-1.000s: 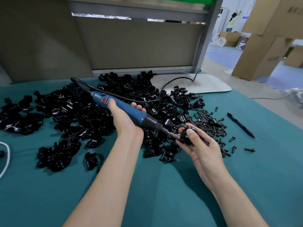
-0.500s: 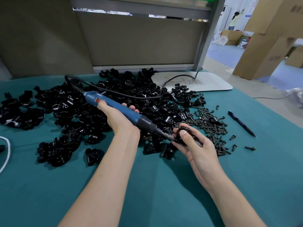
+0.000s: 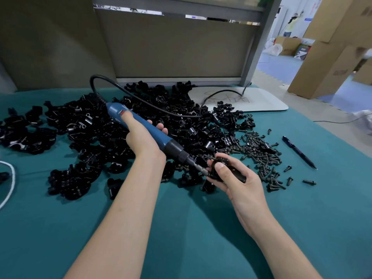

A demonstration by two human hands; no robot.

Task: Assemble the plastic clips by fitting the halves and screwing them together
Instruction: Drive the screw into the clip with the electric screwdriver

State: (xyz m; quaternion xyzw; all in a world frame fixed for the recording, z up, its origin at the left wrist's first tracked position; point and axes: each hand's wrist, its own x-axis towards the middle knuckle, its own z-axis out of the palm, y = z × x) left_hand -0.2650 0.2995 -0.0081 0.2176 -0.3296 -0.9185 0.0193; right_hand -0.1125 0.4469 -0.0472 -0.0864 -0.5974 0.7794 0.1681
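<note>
My left hand [image 3: 141,137] grips a blue electric screwdriver [image 3: 153,131] whose black nose and metal bit slant down to the right. The bit tip meets a black plastic clip [image 3: 221,164] that my right hand [image 3: 239,182] holds, thumb on top and fingers curled underneath. Much of the clip is hidden by my fingers. A wide heap of black clip halves [image 3: 96,133] covers the teal table behind my hands. A pile of dark screws [image 3: 259,152] lies just right of the clip.
The screwdriver's black cord [image 3: 161,109] loops back over the heap to a white board [image 3: 261,99] at the table's rear. A black pen [image 3: 299,153] lies right of the screws. A white cable [image 3: 10,182] curves at the left edge. Cardboard boxes [image 3: 322,63] stand beyond the table.
Both hands stay joined at the clip with the bit on it. The screwdriver's rear end has swung slightly left and its cord arches higher.
</note>
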